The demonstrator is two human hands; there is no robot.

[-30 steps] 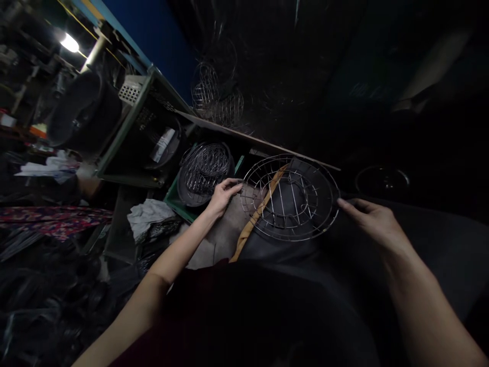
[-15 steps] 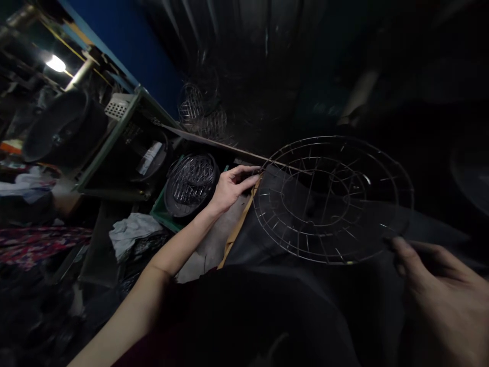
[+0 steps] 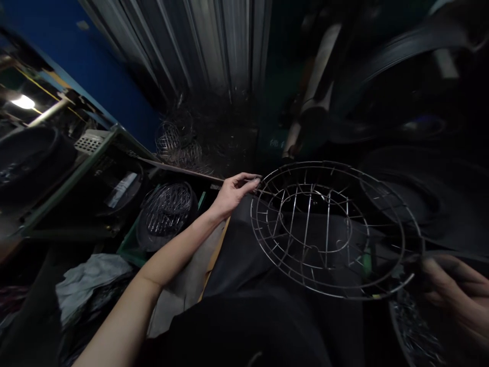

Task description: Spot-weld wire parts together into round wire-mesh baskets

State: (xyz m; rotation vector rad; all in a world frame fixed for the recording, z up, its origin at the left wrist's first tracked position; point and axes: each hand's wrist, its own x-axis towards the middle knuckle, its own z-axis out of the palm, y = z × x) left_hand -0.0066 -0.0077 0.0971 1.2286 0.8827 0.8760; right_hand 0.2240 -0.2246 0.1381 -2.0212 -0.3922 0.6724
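A round wire basket (image 3: 305, 265) of thin shiny metal, with hoops joined by short wires and several straight bars across its base, hangs tilted in front of me. My left hand (image 3: 237, 191) pinches its rim at the far left between thumb and fingers. At the opposite side my right hand (image 3: 453, 285) grips the rim, its fingertips dark and partly lost in shadow. Below the basket spreads dark cloth over my lap.
A black tub (image 3: 166, 216) of wire pieces stands in a green crate at left, beside a green-framed shelf (image 3: 69, 186). Wire baskets (image 3: 178, 145) lie heaped by the corrugated metal wall (image 3: 198, 46). Pale crumpled cloth (image 3: 91, 283) lies lower left. Small metal parts (image 3: 414, 326) fill a container lower right.
My view has swung to the right and up. Both hands still hold the wire basket, which sits slightly lower in the picture, and the container of metal parts has come into sight.
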